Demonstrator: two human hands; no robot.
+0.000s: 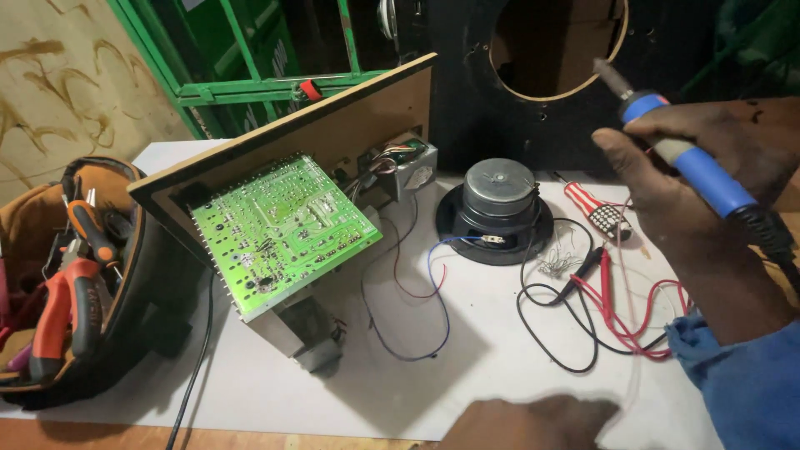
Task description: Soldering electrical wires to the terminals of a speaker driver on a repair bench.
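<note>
**Soldering iron held above the tabletop, amplifier board propped at left**

We log the scene from largest to smallest. The white tabletop (467, 367) carries everything. Behind it stands a black speaker cabinet (467, 92) with a round cut-out, and beside that a green metal frame (250, 58). At the left edge sits an open tool bag (125, 275) holding orange-handled pliers (62, 312).

A wooden panel (333, 125) leans tilted on the tabletop, with a green circuit board (283, 229) mounted on its face and a metal block under the board's lower edge. Thin wires run from the board down onto the tabletop.

Near the centre a black speaker driver (497, 208) lies with its magnet upward, well apart from the board. To its right lie red and black test leads (600, 308) in loose loops, and a small red-handled tool (596, 210) lies just beside the driver.

Our right hand (692, 192) is raised over the right side of the tabletop. Its grip is closed around the blue handle of a soldering iron (687, 162), tip pointing up and to the left, toward the cabinet, clear of any part. The iron's black cord trails off to the right.

Our left hand (533, 421) rests at the lower edge of the view, on the tabletop. We cannot tell whether its grip is open or closed; we see nothing held in it.
</note>
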